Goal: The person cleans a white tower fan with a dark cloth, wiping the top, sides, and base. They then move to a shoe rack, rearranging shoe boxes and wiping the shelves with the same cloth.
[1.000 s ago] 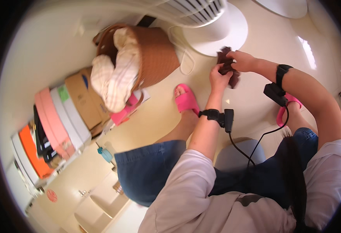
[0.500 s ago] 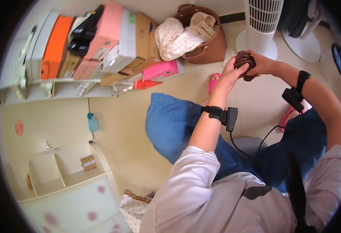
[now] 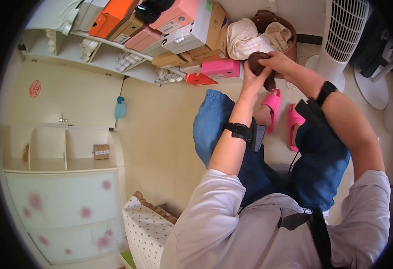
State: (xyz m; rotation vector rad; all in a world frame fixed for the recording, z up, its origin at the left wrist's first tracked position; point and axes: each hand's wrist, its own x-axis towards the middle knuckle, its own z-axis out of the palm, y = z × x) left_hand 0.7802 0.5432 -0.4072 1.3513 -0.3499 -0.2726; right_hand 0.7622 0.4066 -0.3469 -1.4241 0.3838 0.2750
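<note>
Out in front of me, both hands hold a dark brown, smooth, soft-looking thing with rounded folds; its kind I cannot make out. My left hand is closed around its lower left side, thumb on top. From the right, my right hand grips it, fingers reaching over toward the left hand. Part of the brown thing hangs down between the two hands. Behind them stands a brown woven basket with pale checked cloth spilling over its rim.
Shoe boxes are stacked on a low white rack at the far left. A white tower fan stands at the far right. Below my hands are my feet in pink slippers. A white cabinet is at left, beside a heart-patterned cloth.
The view has shifted, so the room's things sit farther right. My feet have come closer together. The brown thing is turned in my hands, with a part now hanging down.
</note>
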